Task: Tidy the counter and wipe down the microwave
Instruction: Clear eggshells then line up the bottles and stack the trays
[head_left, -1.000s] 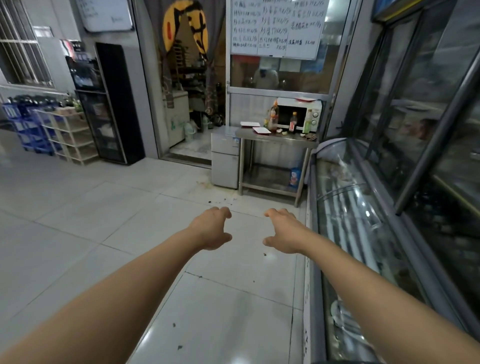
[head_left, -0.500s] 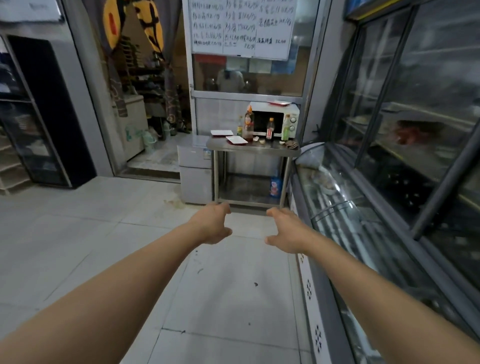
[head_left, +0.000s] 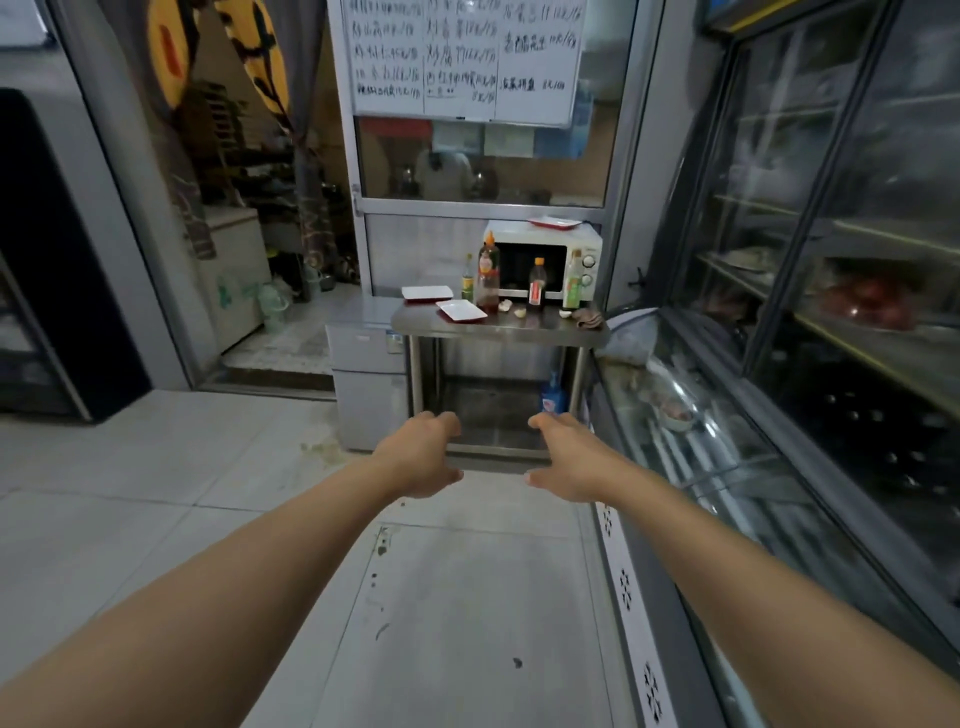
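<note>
Head view: nothing looks done yet. The far worktop carries bottles, trays and scraps before the microwave; left hand and right hand hang loosely curled, empty.

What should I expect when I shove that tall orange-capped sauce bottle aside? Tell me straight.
The sauce bottle stands tall and narrow on the steel counter, so a high push would probably tip it. It looks mostly full, likely heavy. Smooth steel suggests it may slide if pushed low.
</note>
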